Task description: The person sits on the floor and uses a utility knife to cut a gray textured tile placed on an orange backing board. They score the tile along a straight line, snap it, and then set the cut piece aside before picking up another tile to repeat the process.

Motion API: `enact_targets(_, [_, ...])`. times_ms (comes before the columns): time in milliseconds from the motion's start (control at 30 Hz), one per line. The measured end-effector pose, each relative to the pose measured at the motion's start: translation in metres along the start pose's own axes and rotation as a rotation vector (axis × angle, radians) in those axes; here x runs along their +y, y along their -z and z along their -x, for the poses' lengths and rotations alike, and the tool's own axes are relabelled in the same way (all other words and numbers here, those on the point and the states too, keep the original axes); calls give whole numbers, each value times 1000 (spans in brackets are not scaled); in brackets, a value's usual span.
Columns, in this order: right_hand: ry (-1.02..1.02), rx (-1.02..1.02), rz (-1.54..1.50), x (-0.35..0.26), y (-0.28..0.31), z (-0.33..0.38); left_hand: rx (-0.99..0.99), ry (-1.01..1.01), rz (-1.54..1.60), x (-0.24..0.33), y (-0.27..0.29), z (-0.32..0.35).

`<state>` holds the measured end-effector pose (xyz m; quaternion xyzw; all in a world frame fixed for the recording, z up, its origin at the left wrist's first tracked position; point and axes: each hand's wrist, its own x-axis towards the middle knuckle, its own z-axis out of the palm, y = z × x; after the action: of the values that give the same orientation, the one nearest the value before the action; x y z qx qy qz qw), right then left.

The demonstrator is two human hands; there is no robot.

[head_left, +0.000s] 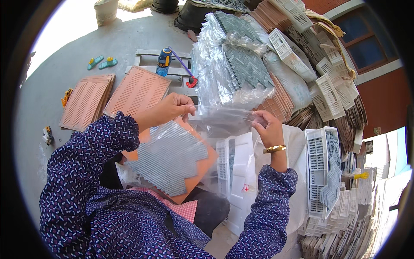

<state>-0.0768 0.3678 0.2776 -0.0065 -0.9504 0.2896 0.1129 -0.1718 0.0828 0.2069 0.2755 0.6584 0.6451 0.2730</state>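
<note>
A clear plastic sheet (222, 118) stretches between my two hands. My left hand (174, 107) pinches one side of its upper edge, and my right hand (268, 127), with a gold bracelet at the wrist, pinches the other. Under the sheet, close to my lap, lies a grey mosaic tile sheet (170, 157) with a stepped outline. It rests at a slant on an orange board (202, 166), and the plastic partly covers it. Whether the plastic is one layer or a bag, I cannot tell.
Terracotta-coloured grooved boards (138, 91) lie stacked at the left. Behind them are a blue bottle (164, 60) and teal slippers (108, 63). Plastic-wrapped grey tile sheets (243, 64) pile up at the back. A white crate (317, 185) of grey tile pieces stands right.
</note>
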Motion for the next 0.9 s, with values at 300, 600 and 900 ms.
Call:
enact_targets(300, [415, 624, 631, -1, -17, -135, 479, -87, 7, -15, -8, -242])
enact_targets(600, [-116, 52, 626, 131, -94, -174, 849, -127, -653, -50, 44, -343])
enact_targets(900, [-329, 16, 744, 168, -77, -217, 13, -561, -1353, -76, -21, -290])
